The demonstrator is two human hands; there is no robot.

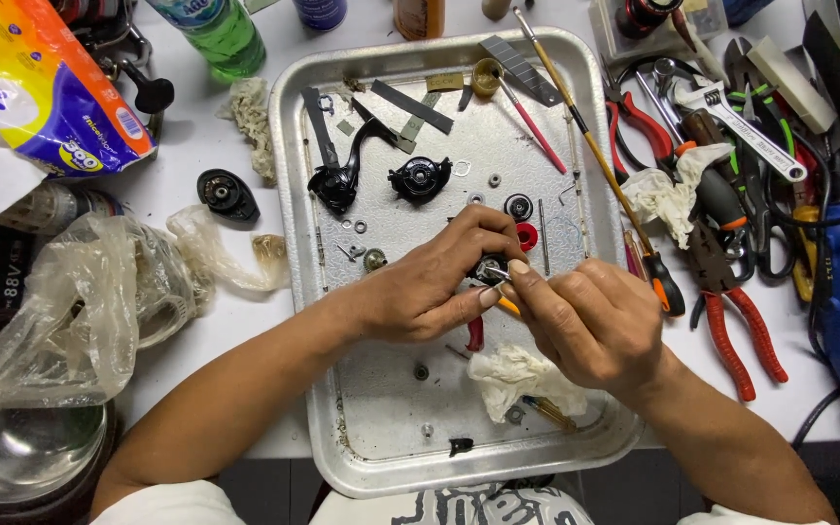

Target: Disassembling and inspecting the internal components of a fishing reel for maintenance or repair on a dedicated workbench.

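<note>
Work in hand: a small dark round reel part (489,268) is held over the middle of the metal tray (289,175), just between both hands.
Left hand (430,282): its fingers are closed around the dark part and keep it above the tray floor.
Right hand (590,321): thumb and forefinger pinch a thin metal tool (497,275), whose tip touches the part; an orange piece (507,307) shows just under the fingers, and it cannot be told what it belongs to.
Already apart, as it seems: a black crank handle (342,175), a black round side cover (420,178), a red ring (527,235), small washers (354,227) and a small gear (374,259) lie separately on the tray.
Outside the tray: another black cover (226,192) lies on the table, well apart to the left.
Stage, as a judgement: the reel looks mostly dismantled, with many pieces spread out and none joined together.
Nearby: a crumpled white tissue (517,374) lies under the right hand, and red-handled pliers (731,321) lie to the right of the tray.
</note>
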